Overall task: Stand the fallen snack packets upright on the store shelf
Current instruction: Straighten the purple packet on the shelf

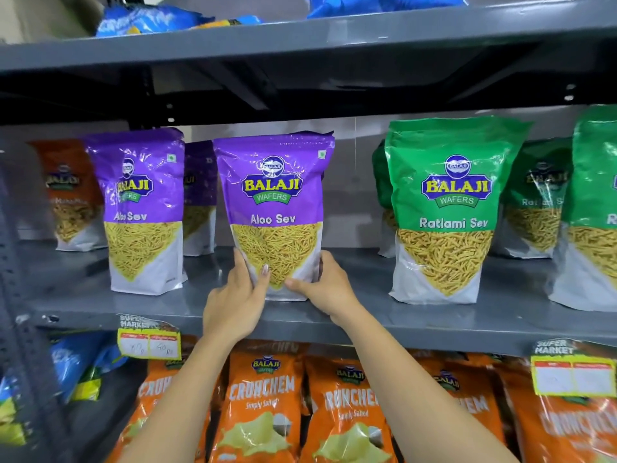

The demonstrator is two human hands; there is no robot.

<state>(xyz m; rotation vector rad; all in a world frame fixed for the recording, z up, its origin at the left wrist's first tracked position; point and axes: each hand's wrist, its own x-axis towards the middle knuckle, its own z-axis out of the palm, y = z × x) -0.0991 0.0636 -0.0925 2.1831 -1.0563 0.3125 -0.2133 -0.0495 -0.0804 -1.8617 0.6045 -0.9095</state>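
Observation:
A purple Aloo Sev packet (273, 195) stands upright at the middle of the grey shelf (417, 315). My left hand (237, 295) grips its lower left corner, thumb across the front. My right hand (325, 289) holds its lower right corner. Another purple Aloo Sev packet (142, 208) stands upright to the left, with a third purple packet (199, 195) behind it. A green Ratlami Sev packet (447, 208) stands upright to the right, apart from the held one.
More green packets (534, 198) stand behind and at the far right (594, 208). An orange packet (71, 192) stands at the back left. Orange Crunchem bags (263, 402) fill the shelf below. Blue bags (147, 20) lie on the top shelf. Price tags (148, 342) hang on the shelf edge.

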